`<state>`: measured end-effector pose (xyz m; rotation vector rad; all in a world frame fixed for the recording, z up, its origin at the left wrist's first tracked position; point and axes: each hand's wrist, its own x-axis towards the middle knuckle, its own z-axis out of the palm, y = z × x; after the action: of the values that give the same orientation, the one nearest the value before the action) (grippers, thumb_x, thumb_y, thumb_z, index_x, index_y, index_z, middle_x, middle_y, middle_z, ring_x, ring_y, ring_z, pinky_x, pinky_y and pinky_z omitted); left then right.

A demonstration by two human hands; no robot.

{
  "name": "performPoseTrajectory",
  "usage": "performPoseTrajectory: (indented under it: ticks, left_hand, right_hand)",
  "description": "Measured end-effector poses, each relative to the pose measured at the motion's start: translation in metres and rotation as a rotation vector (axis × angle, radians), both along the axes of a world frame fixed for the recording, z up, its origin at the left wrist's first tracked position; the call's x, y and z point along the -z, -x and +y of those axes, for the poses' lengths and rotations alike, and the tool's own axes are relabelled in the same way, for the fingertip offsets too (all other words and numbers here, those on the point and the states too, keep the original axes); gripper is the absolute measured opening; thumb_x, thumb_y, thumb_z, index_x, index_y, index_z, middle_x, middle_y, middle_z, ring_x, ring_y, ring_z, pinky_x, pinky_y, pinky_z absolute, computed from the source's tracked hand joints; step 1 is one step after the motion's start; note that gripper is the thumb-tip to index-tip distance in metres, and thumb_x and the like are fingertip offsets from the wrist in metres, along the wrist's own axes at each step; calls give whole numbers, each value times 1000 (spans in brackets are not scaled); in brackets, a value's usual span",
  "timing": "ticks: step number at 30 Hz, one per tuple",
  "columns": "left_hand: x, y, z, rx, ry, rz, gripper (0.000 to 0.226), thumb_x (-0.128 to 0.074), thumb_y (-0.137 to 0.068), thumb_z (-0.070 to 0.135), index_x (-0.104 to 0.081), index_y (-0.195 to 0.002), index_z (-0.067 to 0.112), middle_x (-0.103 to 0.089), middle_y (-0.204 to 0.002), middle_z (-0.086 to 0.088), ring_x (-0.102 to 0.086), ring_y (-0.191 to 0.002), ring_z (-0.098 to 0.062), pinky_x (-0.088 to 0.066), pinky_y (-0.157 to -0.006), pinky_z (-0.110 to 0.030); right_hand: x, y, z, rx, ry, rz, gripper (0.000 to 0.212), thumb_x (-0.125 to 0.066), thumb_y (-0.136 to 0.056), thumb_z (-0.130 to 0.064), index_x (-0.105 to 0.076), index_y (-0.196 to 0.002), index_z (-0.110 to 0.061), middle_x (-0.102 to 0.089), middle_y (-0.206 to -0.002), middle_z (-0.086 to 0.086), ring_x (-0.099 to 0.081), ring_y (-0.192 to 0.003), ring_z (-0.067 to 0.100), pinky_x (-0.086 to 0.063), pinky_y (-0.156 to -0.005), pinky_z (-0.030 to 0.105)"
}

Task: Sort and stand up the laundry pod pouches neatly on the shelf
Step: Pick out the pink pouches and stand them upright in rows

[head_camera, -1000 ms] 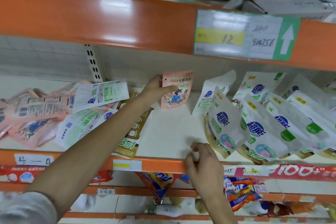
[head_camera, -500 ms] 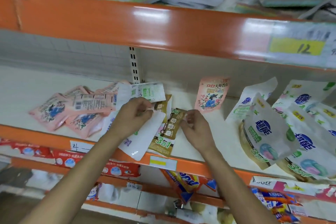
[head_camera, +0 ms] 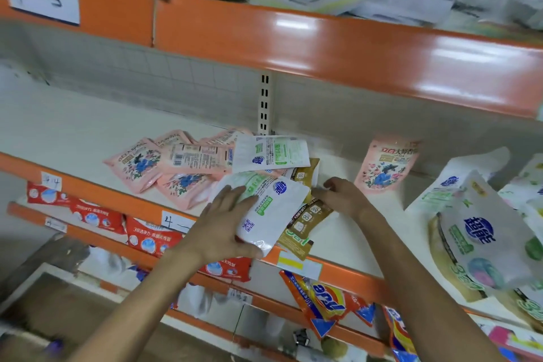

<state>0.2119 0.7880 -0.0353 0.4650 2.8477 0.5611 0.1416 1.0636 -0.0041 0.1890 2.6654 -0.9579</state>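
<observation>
Since the earlier frame the left hand (head_camera: 226, 223) has taken hold of the white pouch (head_camera: 270, 214) (fingers spread on top, thumb beneath) at the front edge of the shelf (head_camera: 88, 132). The right hand (head_camera: 343, 197) pinches the gold pouch (head_camera: 305, 226) beside it. On the shelf, pink pouches (head_camera: 164, 167) lie flat to the left, and the upright pouch (head_camera: 385, 164) leans at the back.

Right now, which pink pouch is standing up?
The lone pink floral pouch just beyond the right hand; the other pink pouches lie flat in the left pile.

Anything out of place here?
Yes: pink pouches lie flat in a jumbled heap at left; the white pouch in the left hand and gold pouch in the right hand overhang the shelf edge.
</observation>
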Motion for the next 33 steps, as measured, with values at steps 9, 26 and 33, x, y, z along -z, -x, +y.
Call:
performPoseTrajectory:
  ticks: [9, 26, 33]
  left_hand:
    - [1, 6, -12, 48, 50, 166, 102, -70, -71, 63, -17, -152, 31, -14, -160, 2, -9, -147, -19, -28, -115, -45]
    - [-18, 15, -33, 180, 81, 248, 56, -65, -86, 44, -53, -136, 24, -57, -137, -1, -42, -137, -17, -44, -102, -35]
    - [-13, 9, -31, 283, 270, 387, 56, -45, -81, 38, -51, -131, 16, -64, -123, -9, -60, -115, -28, -49, -97, -50]
  right_hand:
    - [1, -27, 15, 220, 414, -58, 48, -77, -79, -36, -55, -113, -8, -71, -102, 9, -64, -74, 13, -47, -55, 23]
    - [0, -89, 52, 311, 639, -89, 36, -76, -77, -28, -63, -106, -10, -76, -93, 6, -71, -94, 29, -54, -89, 52]
    - [-16, -127, 63, 387, 836, 120, 13, -67, -83, -9, -58, -87, 0, -71, -79, 13, -68, -70, 28, -49, -66, 33]
